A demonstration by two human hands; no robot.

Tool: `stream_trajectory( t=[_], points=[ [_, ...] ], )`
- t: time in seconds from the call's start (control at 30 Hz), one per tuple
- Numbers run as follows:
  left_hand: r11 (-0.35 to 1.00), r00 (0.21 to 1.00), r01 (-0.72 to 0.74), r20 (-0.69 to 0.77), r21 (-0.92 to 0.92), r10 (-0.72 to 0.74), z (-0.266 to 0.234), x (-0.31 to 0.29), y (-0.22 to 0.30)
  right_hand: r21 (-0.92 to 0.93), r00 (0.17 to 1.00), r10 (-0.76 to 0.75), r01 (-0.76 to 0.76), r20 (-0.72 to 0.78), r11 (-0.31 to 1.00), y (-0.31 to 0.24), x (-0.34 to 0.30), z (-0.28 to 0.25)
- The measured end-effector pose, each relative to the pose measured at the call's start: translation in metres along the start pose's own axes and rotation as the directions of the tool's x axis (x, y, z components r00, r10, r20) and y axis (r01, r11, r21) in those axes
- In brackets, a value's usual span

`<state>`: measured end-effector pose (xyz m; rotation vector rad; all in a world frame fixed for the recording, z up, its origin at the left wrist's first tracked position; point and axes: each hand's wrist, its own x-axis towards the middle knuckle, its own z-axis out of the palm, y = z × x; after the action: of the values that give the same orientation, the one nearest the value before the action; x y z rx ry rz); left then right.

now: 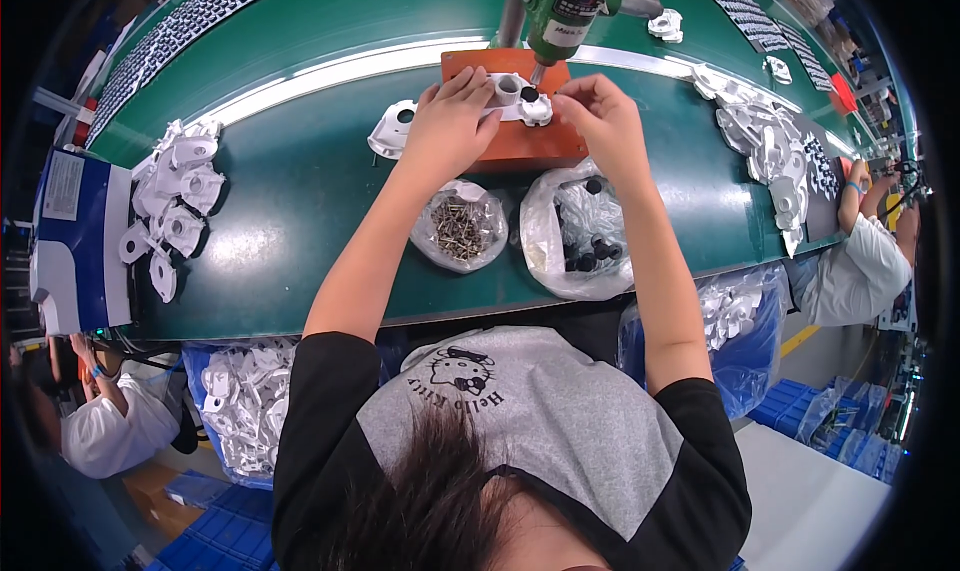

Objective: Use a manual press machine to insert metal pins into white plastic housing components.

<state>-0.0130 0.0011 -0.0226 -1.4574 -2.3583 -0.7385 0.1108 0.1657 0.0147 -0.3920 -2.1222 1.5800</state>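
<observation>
- Housing [537,113], white, lies on orange block [530,149] beneath green press [560,46].
- Left hand [450,121]: spread over housing's left end, grip unclenched.
- Right hand [600,118]: curled beside right end; can't tell grip.

White glare [245,243] lay on a long green worktable [300,171], and 1 yellow line [799,341] marked the grey floor [838,345] at right.

I'm watching the left hand [447,131] partly hiding the white piece [507,92] on the orange base [530,149], the top edge cropping the green press [545,19] above that base
</observation>
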Motion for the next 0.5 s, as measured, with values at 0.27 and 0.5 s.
stream_trajectory(
  t=[0.27,0.5],
  points=[
    [1.0,1.0,0.005,0.006,-0.017,-0.005,0.0,0.001,0.001,-0.211,0.997,-0.053,0.04,-0.055,0.977,0.023,0.03,0.012],
    [1.0,1.0,0.005,0.003,-0.012,-0.005,0.0,0.001,0.0,-0.217,0.996,-0.078,0.068,-0.042,0.974,0.025,0.029,0.015]
  ],
)
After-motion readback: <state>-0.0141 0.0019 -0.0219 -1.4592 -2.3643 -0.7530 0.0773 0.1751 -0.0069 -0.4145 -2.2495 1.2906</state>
